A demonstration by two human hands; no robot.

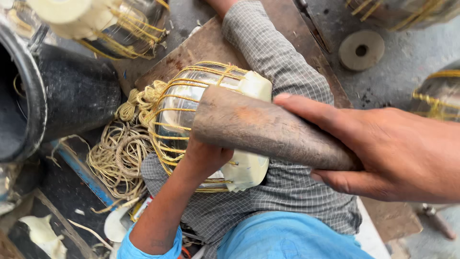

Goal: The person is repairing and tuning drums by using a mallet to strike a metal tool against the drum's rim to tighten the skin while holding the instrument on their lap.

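R hand (397, 153) grips rusty cone (268, 128); L hand (203, 158) clasps string-wrapped jar (191, 105) on lap, gritty floor (412, 57).

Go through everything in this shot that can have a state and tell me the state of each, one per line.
Right hand: gripping the rusty metal tool.
Rusty metal tool: held across the glass jar.
Left hand: pressed against the jar, steadying it.
Glass jar: lying on its side on the lap, bound in yellow twine.
Loose twine: tangled beside the jar.
Black pipe: lying on its side, its end open.
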